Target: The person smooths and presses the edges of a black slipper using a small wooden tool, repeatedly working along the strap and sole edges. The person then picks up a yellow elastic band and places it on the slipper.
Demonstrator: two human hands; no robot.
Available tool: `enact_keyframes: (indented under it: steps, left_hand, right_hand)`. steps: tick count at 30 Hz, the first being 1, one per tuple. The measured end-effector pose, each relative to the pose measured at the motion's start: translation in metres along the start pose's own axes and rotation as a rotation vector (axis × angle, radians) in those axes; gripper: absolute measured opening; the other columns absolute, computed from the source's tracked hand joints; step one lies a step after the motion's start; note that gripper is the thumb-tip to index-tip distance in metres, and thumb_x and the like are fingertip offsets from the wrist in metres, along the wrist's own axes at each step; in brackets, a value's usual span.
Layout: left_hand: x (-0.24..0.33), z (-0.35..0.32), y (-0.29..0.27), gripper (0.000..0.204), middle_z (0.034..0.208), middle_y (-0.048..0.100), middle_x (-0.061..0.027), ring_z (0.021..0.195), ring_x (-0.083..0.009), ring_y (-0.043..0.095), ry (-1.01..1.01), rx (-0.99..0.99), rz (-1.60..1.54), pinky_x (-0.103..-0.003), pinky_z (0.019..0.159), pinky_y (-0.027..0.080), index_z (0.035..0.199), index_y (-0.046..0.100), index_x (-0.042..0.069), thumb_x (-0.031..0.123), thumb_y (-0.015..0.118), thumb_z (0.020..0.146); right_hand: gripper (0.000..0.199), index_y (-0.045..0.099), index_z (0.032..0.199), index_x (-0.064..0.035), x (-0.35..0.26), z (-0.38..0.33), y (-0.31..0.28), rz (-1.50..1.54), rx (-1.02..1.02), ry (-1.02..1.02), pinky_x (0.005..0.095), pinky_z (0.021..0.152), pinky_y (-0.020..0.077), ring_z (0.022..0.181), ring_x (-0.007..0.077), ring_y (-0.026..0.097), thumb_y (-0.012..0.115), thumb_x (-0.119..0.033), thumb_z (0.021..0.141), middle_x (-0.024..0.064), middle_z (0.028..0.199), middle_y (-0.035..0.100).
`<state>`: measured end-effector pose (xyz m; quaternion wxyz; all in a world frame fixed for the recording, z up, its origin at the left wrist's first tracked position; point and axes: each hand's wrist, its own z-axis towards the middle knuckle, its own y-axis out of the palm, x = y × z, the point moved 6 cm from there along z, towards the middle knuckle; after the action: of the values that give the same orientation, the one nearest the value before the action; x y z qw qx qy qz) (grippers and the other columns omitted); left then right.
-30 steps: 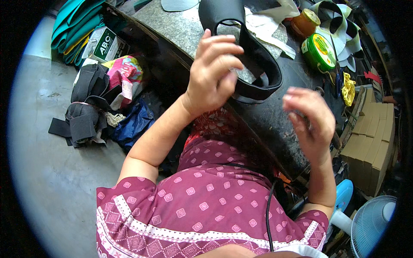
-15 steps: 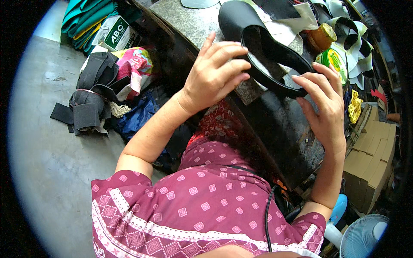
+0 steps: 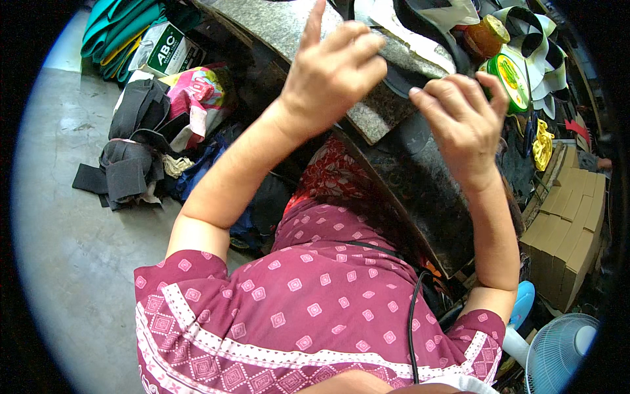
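Note:
A black shoe upper [image 3: 430, 29], its open curve bent round, is over the grey stone slab [image 3: 371, 122] on the workbench, close to a white piece [image 3: 388, 21]. My left hand [image 3: 336, 77] is at the upper's near left side, index finger raised and the other fingers curled in at the edge. On the near right, my right hand [image 3: 462, 121] has its fingers bent, with the tips at the dark rim. Both hands are slightly blurred, and the exact contact of the fingertips is hard to see.
An orange-brown jar [image 3: 484, 37] and a green-lidded round tub [image 3: 509, 82] stand at the right. Further right are stacked brown cartons [image 3: 568, 223] and a fan [image 3: 564, 351]. Black fabric pieces [image 3: 131, 161] lie on the floor at the left.
The shoe upper has moved away and down toward the slab and turned, with more white showing by it. My left hand has risen slightly; my right hand has shifted left, fingers more curled.

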<state>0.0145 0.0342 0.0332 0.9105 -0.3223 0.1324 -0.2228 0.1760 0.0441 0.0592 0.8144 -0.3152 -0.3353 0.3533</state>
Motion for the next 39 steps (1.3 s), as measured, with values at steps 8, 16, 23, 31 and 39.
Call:
enact_keyframes:
  steps: [8, 16, 23, 31, 39]
  left_hand:
    - [0.06, -0.04, 0.015, 0.076, 0.139, 0.06, -0.0124, 0.132, -0.0263, 0.055, -0.184, -0.321, -0.281, -0.06, 0.122, 0.019, 0.137, 0.057, 0.001, 0.05, 0.072, 0.081]
    - [0.016, -0.052, 0.01, 0.047, 0.127, 0.069, 0.0023, 0.126, -0.015, 0.06, -0.117, -0.28, 0.031, -0.064, 0.123, 0.002, 0.123, 0.071, 0.02, 0.052, 0.064, 0.089]
    - [-0.004, -0.043, -0.007, 0.021, 0.101, 0.07, 0.006, 0.101, -0.0114, 0.067, 0.084, -0.178, 0.054, -0.061, 0.123, 0.013, 0.103, 0.073, 0.019, 0.024, 0.073, 0.083]
    - [0.023, 0.001, -0.017, 0.003, 0.078, 0.06, 0.0078, 0.085, -0.0121, 0.064, 0.075, -0.117, -0.117, -0.054, 0.111, 0.033, 0.081, 0.066, 0.019, 0.021, 0.066, 0.078]
    - [0.01, 0.007, -0.014, 0.011, 0.077, 0.059, 0.002, 0.086, -0.0165, 0.063, 0.049, -0.182, -0.202, -0.063, 0.112, 0.03, 0.084, 0.065, 0.014, 0.022, 0.072, 0.082]
  right_hand:
    - [0.008, 0.072, 0.084, -0.0155, -0.007, -0.013, 0.019, 0.092, -0.074, 0.045, 0.0451, 0.106, 0.0351, 0.096, 0.0117, 0.065, 0.068, -0.014, 0.077, -0.0055, 0.082, 0.063]
    - [0.012, 0.073, 0.085, -0.0177, -0.003, -0.011, 0.016, 0.103, -0.086, 0.049, 0.0462, 0.108, 0.0339, 0.096, 0.0114, 0.065, 0.072, -0.012, 0.074, -0.0053, 0.082, 0.065]
    - [0.02, 0.072, 0.093, -0.0183, 0.021, -0.008, -0.002, 0.188, -0.178, 0.133, 0.0516, 0.114, 0.0271, 0.108, 0.017, 0.064, 0.078, -0.014, 0.074, -0.0045, 0.096, 0.07]
    - [0.011, 0.07, 0.085, -0.0195, 0.009, 0.003, -0.013, 0.121, -0.155, 0.062, 0.049, 0.11, 0.033, 0.09, 0.0147, 0.062, 0.076, -0.027, 0.079, -0.0061, 0.08, 0.062]
    - [0.017, 0.073, 0.099, -0.0224, 0.013, 0.011, -0.009, 0.037, -0.094, 0.111, 0.0484, 0.109, 0.0347, 0.098, 0.0158, 0.064, 0.073, -0.021, 0.082, -0.0069, 0.09, 0.066]
